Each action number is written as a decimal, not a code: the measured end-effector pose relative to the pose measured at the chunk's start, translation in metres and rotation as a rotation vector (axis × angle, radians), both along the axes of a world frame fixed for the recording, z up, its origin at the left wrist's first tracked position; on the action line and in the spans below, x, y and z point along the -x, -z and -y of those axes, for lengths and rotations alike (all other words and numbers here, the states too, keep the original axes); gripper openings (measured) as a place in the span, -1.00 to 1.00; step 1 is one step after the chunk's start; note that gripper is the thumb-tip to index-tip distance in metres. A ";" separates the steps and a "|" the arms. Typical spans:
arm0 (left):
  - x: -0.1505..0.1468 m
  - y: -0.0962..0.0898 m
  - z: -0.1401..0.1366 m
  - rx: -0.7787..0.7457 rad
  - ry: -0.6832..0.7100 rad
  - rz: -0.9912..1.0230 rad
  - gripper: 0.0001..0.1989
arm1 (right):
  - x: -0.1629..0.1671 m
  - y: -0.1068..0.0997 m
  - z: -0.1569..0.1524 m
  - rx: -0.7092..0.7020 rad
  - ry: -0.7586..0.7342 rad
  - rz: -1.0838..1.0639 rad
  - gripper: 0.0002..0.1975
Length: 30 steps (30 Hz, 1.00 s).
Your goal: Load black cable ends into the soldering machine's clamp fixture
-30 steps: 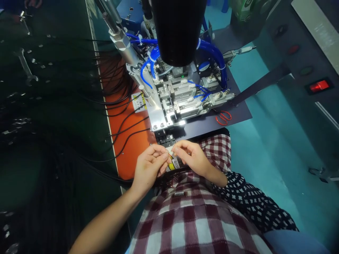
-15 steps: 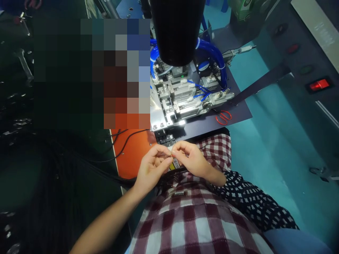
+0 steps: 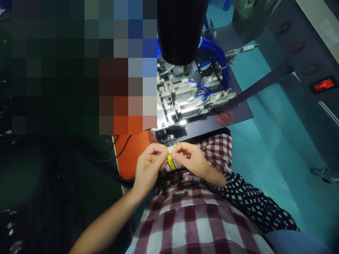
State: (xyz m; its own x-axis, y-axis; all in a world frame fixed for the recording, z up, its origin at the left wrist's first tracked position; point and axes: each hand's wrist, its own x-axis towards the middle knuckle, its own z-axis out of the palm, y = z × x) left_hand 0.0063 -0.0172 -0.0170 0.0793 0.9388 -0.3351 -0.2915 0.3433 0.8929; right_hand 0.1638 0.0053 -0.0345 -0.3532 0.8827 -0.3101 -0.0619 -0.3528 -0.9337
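Note:
My left hand is closed in a pinch, thumb against fingertips. Just to its right, my right hand pinches too, with its fingertips close to those of the left. Something tiny and orange shows between the two pinches, too small to name. Behind and below the fingertips lies a white and yellow label with printed characters, partly covered by my hands. A black metal fixture on the machine sits just beyond the fingers.
A machine with metal slides and cylinders and thick blue tubing stands ahead. Red-handled scissors lie on its dark base plate. An orange panel with black cables is at left, and a lit red switch at right. A black cylinder hangs overhead.
My left hand has shifted slightly left, its thumb now tucked up against the fingertips. More of the yellow label shows between my hands. The view has moved a little.

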 end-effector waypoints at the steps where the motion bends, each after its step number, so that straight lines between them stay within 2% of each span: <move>1: 0.000 0.000 0.000 0.001 0.002 0.011 -0.88 | 0.000 0.000 0.000 0.019 0.005 -0.008 -0.81; 6: 0.001 0.000 0.001 0.082 0.023 0.014 -0.89 | 0.003 -0.002 0.002 0.038 0.004 -0.021 -0.85; 9: 0.005 0.001 0.001 0.161 0.060 -0.032 -0.82 | 0.006 -0.003 0.005 -0.080 0.057 0.011 -0.89; 13: 0.007 -0.001 0.000 0.185 0.046 -0.077 -0.81 | 0.008 -0.003 0.009 -0.273 0.102 0.114 -0.90; 16: 0.004 -0.003 0.000 0.202 0.011 -0.059 -0.82 | 0.007 -0.002 0.011 -0.335 0.101 0.171 -0.90; 23: -0.003 -0.007 -0.001 0.274 -0.084 0.020 -0.80 | 0.008 0.000 0.013 -0.352 0.110 0.196 -0.87; 30: -0.003 -0.007 -0.004 0.280 -0.081 0.028 -0.78 | -0.001 -0.006 0.001 -0.345 0.023 0.214 -0.94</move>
